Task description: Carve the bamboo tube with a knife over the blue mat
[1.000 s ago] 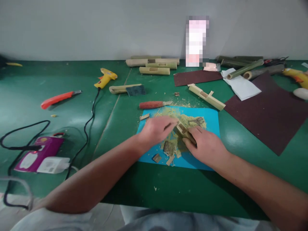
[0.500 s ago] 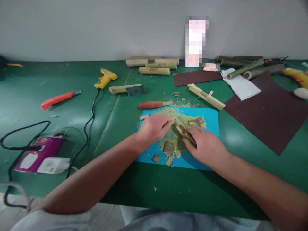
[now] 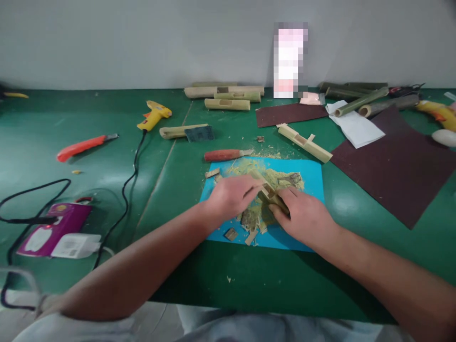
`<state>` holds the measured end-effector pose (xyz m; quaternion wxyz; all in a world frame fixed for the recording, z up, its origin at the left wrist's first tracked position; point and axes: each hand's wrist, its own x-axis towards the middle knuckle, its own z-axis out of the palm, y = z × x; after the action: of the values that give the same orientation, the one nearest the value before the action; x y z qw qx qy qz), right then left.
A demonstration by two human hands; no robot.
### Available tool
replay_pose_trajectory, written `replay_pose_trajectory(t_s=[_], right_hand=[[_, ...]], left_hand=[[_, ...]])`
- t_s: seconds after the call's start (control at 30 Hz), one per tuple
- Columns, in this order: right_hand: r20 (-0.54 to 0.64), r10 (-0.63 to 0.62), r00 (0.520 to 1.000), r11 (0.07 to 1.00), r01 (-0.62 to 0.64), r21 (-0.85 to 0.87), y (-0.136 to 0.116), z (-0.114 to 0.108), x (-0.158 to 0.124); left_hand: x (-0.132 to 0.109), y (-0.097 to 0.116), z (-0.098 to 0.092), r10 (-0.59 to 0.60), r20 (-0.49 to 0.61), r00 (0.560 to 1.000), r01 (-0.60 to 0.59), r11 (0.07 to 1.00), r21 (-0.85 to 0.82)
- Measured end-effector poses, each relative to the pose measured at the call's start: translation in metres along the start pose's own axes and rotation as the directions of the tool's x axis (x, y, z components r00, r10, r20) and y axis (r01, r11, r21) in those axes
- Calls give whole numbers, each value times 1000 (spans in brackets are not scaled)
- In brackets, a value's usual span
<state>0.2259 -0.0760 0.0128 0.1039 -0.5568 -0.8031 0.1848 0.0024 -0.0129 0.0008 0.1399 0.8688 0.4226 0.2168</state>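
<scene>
Now drawn forward onto a slotted bamboo tube [image 3: 273, 195], a worker's left hand [image 3: 231, 192] meets the upper edge of the cut slot [image 3: 269, 190], where half a second ago it sat back at the tube's far end and left the opening in plain sight. The shift suggests a back-and-forth stroke, with the work at the slot apparently unfinished. The left grip looks bunched, but whether the fingers pinch anything cannot be told; the right hand [image 3: 306, 209] is wrapped around the tube's near end, holding it aslant over a blue sheet [image 3: 315, 175] on the green table [image 3: 192, 275].

Shavings [image 3: 249, 165] and bark chips litter the sheet; a red-handled knife [image 3: 224, 155] lies just beyond it. Hollow stock surrounds the pair: a green tube [image 3: 363, 102] shows an open end at right, its inside too dark to read. Near the wall, a small clear packet [image 3: 310, 98] holds something pale pink, not identifiable from where we stand.
</scene>
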Motion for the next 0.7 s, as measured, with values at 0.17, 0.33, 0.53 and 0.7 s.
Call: replay_pose_trajectory(t_s=[0.17, 0.33, 0.53, 0.7], right_hand=[[-35, -25, 999, 1000, 25, 0, 2, 2, 0], [-44, -26, 999, 1000, 27, 11, 1, 1, -1], [-14, -13, 1000, 1000, 13, 9, 0, 0, 0], [2, -11, 1000, 1000, 11, 1, 0, -2, 0]], left_hand=[[1, -3, 0, -45, -54, 998, 46, 999, 7], [-1, 0, 0, -54, -65, 996, 54, 999, -6], [-1, -1, -1, 7, -24, 1000, -7, 1000, -11], [1, -4, -1, -22, -43, 999, 21, 1000, -20]])
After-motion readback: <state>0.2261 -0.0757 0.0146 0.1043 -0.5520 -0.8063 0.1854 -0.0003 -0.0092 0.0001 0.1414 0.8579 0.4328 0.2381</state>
